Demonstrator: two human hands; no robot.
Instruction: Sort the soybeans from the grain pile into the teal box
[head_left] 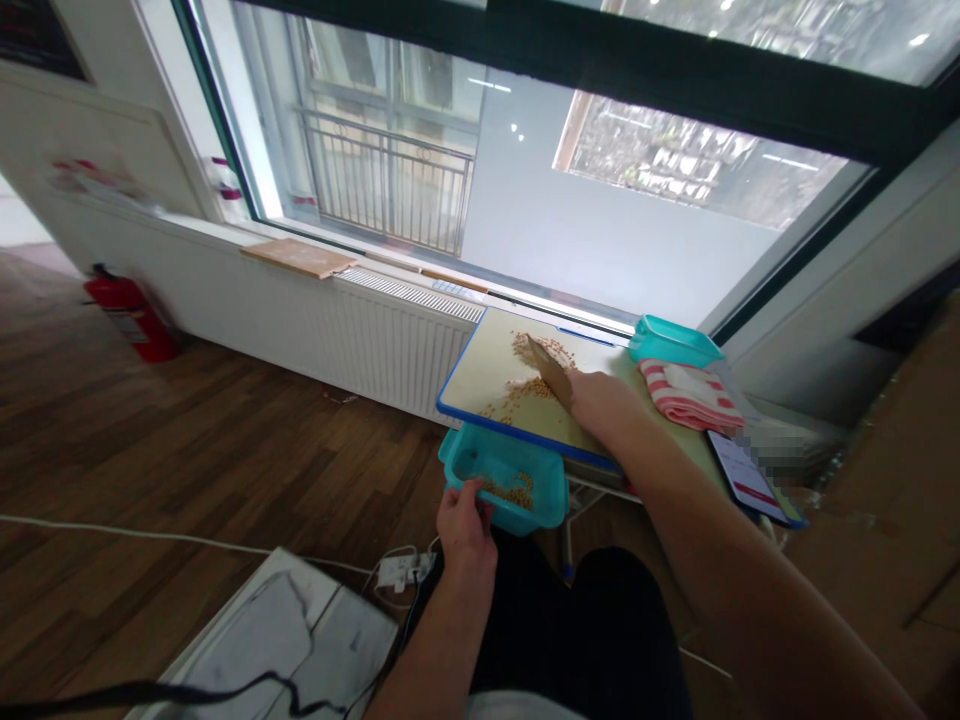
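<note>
My right hand (pixel 596 400) grips a flat, brown, pointed piece (pixel 551 372), its material unclear, and holds it across the board among the grains. The pale board (pixel 469 378) has a blue edge. One heap of reddish grains (pixel 555 352) lies on its far side, and tan, bean-like grains (pixel 525 392) are spread nearer its front edge. Below that edge, my left hand (pixel 466 520) is closed on the near rim of a turquoise plastic bin (pixel 551 485). Tan beans (pixel 517 492) lie inside the bin.
Right of the board are a second turquoise bin (pixel 675 342), a red-and-white striped towel (pixel 694 395) and a phone (pixel 750 480). A radiator (pixel 405 330) runs under the window. A power strip (pixel 401 570) and cables lie on the floor; a fire extinguisher (pixel 135 315) stands left.
</note>
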